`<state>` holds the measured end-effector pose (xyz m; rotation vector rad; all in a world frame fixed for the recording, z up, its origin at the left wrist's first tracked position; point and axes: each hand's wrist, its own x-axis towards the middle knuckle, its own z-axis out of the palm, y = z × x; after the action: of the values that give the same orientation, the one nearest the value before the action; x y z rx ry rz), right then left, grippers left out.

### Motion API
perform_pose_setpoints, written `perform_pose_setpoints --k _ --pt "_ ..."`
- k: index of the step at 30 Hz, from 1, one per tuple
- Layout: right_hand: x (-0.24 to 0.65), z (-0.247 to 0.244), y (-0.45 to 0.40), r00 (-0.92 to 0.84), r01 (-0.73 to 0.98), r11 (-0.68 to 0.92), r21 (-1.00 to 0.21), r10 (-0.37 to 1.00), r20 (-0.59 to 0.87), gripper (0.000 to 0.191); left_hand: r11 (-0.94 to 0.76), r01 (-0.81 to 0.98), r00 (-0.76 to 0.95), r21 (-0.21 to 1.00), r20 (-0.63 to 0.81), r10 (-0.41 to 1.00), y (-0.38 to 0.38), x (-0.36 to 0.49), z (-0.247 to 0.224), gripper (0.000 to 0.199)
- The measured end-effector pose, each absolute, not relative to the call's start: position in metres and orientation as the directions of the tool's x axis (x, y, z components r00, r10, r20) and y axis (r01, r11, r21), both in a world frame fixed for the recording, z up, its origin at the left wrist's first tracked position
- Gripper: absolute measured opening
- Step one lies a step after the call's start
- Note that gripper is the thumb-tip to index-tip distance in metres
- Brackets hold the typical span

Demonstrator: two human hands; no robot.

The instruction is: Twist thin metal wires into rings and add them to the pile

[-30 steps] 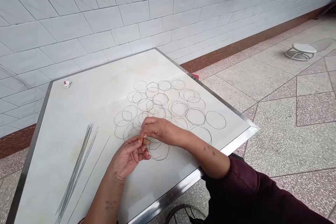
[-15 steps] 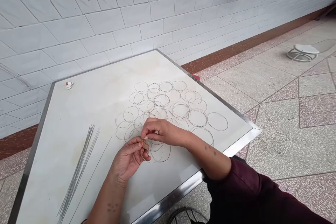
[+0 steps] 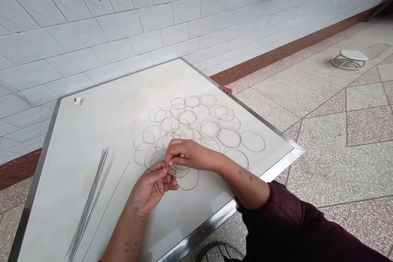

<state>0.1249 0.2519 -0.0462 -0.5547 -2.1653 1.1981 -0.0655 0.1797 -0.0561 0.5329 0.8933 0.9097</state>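
My left hand [image 3: 150, 188] pinches a thin wire between thumb and forefinger, palm turned up. A small brown piece [image 3: 172, 171], perhaps card or wood, shows at its fingertips. Part of the wire curves below the fingers, and the rest is hidden. Coming in from the right, my right hand [image 3: 188, 153] has its thumb and forefinger closed on the wire where it meets the left fingertips. Many thin wire rings [image 3: 264, 146] lie flat and overlapping behind and beneath the hands. Left of my left forearm rests a bundle of straight wires [image 3: 87, 204], with a single straight wire [image 3: 107, 200] beside it.
The white table [image 3: 101, 123] has a metal edge and stands against a tiled wall [image 3: 123, 28]. A small white and red object [image 3: 78, 101] sits at its far left corner. On the floor to the right is a low round stool [image 3: 350, 59].
The view has shifted slightly. Both hands keep their hold at nearly the same spot, and the brown piece appears slightly turned. The rings and straight wires lie as before.
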Motion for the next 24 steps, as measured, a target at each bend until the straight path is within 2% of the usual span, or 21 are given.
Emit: perform_pose_setpoints --k 6,15,19,24 --pt "0.125 -0.044 0.253 -0.697 0.035 0.428 -0.903 0.658 0.285 0.006 0.452 -0.503 0.254 0.737 -0.374 0.892 0.18 -0.065 -0.055 0.017" --pt "0.121 -0.042 0.247 -0.66 -0.106 0.365 -0.925 0.67 0.34 0.006 0.389 -0.501 0.325 0.773 -0.248 0.913 0.172 -0.06 -0.051 0.023" --pt "0.118 -0.042 0.245 -0.566 -0.142 0.242 -0.96 0.775 0.279 0.009 0.269 -0.565 0.206 0.78 -0.183 0.961 0.169 -0.054 -0.049 0.021" --pt "0.112 -0.044 0.241 -0.481 -0.172 0.112 -0.979 0.857 0.183 0.009 0.172 -0.607 0.065 0.776 -0.166 0.984 0.17 -0.051 -0.049 0.025"
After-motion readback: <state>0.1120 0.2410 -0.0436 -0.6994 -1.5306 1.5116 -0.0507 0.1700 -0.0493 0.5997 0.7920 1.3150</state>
